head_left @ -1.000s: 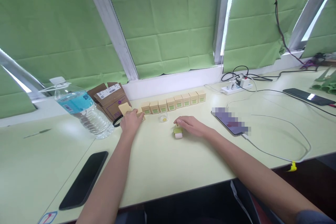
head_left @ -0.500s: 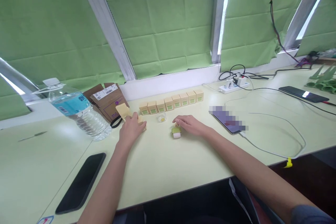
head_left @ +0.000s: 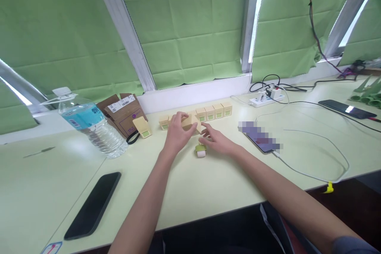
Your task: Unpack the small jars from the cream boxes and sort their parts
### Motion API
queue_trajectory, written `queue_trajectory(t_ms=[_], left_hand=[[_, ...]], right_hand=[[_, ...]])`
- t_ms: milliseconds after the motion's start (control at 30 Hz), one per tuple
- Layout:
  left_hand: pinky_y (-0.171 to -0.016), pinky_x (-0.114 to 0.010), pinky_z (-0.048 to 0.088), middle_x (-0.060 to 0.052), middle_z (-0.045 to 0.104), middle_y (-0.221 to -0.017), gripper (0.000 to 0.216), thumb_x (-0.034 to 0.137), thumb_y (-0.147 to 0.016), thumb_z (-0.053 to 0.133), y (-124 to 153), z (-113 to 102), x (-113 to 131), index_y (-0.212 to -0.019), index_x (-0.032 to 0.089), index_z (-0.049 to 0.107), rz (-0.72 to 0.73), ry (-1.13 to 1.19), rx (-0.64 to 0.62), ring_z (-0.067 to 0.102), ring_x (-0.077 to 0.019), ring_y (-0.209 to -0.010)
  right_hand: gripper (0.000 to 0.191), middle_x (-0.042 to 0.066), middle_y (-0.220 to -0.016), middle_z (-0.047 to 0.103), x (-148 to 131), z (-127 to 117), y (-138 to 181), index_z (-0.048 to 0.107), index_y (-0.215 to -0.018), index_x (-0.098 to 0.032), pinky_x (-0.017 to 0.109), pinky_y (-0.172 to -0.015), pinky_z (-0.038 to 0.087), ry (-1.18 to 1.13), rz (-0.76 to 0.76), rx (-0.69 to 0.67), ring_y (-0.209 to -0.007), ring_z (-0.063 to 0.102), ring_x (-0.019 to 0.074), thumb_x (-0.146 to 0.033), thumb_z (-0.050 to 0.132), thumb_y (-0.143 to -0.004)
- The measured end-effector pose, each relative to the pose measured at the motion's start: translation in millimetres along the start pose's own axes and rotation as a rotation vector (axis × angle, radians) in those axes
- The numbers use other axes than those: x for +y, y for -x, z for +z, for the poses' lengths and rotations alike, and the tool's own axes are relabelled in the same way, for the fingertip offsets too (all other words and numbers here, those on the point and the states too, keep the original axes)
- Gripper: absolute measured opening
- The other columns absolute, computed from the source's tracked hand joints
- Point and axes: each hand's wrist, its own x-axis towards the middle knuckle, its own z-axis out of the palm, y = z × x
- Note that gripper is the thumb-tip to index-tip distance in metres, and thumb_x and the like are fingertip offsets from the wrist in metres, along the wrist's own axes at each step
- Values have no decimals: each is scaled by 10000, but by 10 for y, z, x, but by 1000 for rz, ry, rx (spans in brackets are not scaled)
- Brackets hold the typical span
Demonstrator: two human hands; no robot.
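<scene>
A row of small tan boxes with green labels stands along the back of the pale green table. My left hand is closed round one tan box in the middle of that row. My right hand lies just to its right with fingers stretched out toward the same box, holding nothing. A small green and white piece sits on the table under my right hand's thumb side. One tan box stays at the row's left end. An open tan box lies further left.
A water bottle lies on its side at the left, next to a brown cardboard box. A black phone lies near the front edge. A phone on a cable, a power strip and another phone are at the right.
My left hand let go of the open tan box at the left and moved right to grip a box in the row. My right hand's fingers lifted toward that box.
</scene>
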Motion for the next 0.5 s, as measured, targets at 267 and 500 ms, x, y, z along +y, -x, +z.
queue_trajectory(t_ms=[267,500], left_hand=[[-849,-351,516,-100,618,-1236,494,432,-798,734,243,342,-193,-1223,238,573,-153,423,-86,635,-219,-1016],[-816,-312,527,-102,609,-1245,467,422,-832,704,318,321,-220,-1243,238,581,-164,555,-131,651,-192,-964]], right_hand=[[676,100,-1376,579,-47,6,-2,359,-1482,-277,429,-973,485,14,-73,87,-1188,590,270,-548,594,-909],[597,102,-1335,598,-10,49,-36,487,-1382,-249,439,-1005,478,94,-171,187,-1202,577,265,-523,647,-876]])
